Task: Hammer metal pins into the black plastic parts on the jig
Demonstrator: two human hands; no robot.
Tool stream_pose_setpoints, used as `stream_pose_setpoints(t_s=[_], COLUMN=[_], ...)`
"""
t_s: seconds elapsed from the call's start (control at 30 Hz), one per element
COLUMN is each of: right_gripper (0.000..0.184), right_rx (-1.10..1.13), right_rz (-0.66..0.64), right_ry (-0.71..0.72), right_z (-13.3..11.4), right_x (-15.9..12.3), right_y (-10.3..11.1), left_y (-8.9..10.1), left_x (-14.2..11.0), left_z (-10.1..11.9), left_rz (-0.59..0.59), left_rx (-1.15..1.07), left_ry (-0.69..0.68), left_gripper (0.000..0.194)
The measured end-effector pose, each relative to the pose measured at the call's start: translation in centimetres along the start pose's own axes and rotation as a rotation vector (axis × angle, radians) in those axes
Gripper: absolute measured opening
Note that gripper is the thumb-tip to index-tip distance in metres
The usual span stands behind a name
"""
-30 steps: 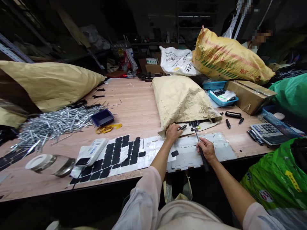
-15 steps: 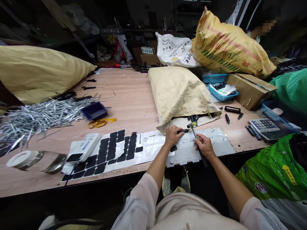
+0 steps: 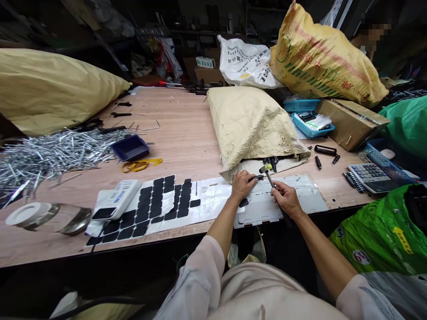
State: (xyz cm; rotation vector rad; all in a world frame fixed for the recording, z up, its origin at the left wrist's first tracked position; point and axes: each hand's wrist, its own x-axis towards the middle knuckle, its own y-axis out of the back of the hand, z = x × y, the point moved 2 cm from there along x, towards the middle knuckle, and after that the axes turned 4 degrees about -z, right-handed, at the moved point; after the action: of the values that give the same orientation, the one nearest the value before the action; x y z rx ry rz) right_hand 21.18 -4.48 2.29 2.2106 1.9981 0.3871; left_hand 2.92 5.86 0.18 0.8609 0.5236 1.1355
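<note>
In my right hand (image 3: pixel 286 199) is a small hammer (image 3: pixel 269 178), gripped with closed fingers around its dark handle. The hammer's metal head, with a yellowish face, is just above a slim black part (image 3: pixel 256 178). My left hand (image 3: pixel 241 184) pinches that part near the front of the bench, and its fingers cover one end. Under both hands lies a pale flat sheet (image 3: pixel 300 193). Right behind them, a beige sack (image 3: pixel 248 120) lies with its mouth toward me, and several black pieces (image 3: pixel 271 162) show inside the opening.
To the left are a pile of metal rods (image 3: pixel 63 153), a dark blue tray (image 3: pixel 130 148), a glass jar (image 3: pixel 63 218) and a sheet of black stickers (image 3: pixel 150 204). A calculator (image 3: pixel 370 178), a cardboard box (image 3: pixel 352 122) and a green bag (image 3: pixel 373 235) stand right. Someone is at the back right.
The view has shifted slightly, so the bench appears a little higher. The hammer head looks slightly turned; both hands keep their holds in nearly the same place.
</note>
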Motion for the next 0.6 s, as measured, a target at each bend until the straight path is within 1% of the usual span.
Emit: stream_pose_setpoints(t_s=[0.07, 0.2, 0.27, 0.37, 0.47, 0.6], right_gripper=[0.039, 0.040, 0.040, 0.039, 0.040, 0.039], right_rx=[-0.032, -0.037, 0.007, 0.047, 0.040, 0.012], right_rz=[-0.006, -0.025, -0.007, 0.001, -0.040, -0.122], right_ry=[-0.011, -0.094, -0.087, -0.037, -0.032, -0.088], right_z=[0.3, 0.6, 0.2, -0.8, -1.2, -0.6], right_x=[0.3, 0.7, 0.8, 0.8, 0.7, 0.6], right_y=[-0.1, -0.3, -0.2, -0.2, -0.5, -0.9], left_y=[0.0, 0.1, 0.1, 0.1, 0.1, 0.2], left_x=[0.0, 0.0, 0.0, 0.0, 0.0, 0.1], left_z=[0.0, 0.0, 0.0, 0.1, 0.1, 0.2], left_rz=[-0.004, -0.009, -0.006, -0.003, -0.007, -0.015], left_rx=[-0.001, -0.005, -0.010, -0.020, -0.022, -0.017], left_ry=[-0.001, -0.006, -0.009, -0.012, 0.003, 0.014], left_gripper=[0.024, 0.024, 0.024, 0.024, 0.024, 0.025])
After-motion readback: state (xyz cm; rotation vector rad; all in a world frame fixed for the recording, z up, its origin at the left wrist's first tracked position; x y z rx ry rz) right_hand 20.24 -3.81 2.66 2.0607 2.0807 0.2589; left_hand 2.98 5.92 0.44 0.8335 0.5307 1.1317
